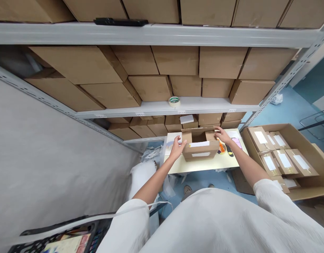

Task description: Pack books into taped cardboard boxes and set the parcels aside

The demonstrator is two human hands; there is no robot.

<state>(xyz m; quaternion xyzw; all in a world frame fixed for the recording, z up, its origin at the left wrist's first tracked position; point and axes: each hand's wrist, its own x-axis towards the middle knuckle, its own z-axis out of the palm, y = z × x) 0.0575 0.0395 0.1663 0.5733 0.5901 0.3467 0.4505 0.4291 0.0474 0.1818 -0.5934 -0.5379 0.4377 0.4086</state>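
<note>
From my remote view, the left hand (177, 147) holds the near side of the open box (200, 149) on the table (209, 167), the right hand (223, 135) grips its far corner, probably by a flap, and an uneven pull could skew it into the orange item (221, 147).

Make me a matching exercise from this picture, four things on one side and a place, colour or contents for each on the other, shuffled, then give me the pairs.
Things:
1. Small open box
2. Large box
3. Table
4. Floor

Matches:
A. Blue
B. Holds several smaller boxes
C. Between the left hand and right hand
D. Pale yellow top

Pairs: 1-C, 2-B, 3-D, 4-A
</note>
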